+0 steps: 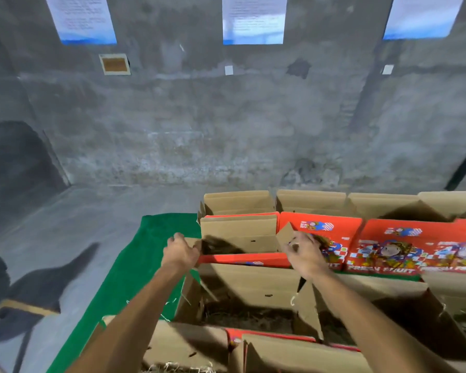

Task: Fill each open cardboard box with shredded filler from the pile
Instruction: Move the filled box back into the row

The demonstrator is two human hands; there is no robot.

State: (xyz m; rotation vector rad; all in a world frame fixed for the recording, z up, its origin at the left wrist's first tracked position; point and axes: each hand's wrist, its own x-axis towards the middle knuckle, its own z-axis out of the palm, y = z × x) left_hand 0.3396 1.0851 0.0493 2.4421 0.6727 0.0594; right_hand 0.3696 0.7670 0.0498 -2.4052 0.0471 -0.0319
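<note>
Head view, the only one. Progress: the near box (249, 305) in front of you already has shredded filler (242, 317) over its floor (thin layer, not full by my read). The box to its right (404, 305) shows some strands at its far right side, mostly in shadow. The far box (238, 236) that you're reaching to looks dark inside; I can't tell whether any filler is in it. The back row (311, 201) is open, contents hidden. Two red boxes (388, 246) on the right show printed flaps, so those look untouched. Bottom edge: a bit of filler (178, 368) shows; the pile itself isn't in frame. So: early, most boxes left.

Hands: both arms stretch forward over the near box. Your left hand (182, 250) has curled fingers on the left flap (195, 244) of the far box, gripping its edge. Your right hand (303, 251) is at the right flap (285, 235), fingers bent; motion blur there, so I can't tell whether it grips the flap or only touches it. Neither hand carries filler. All boxes sit on a green cloth (135, 265).
</note>
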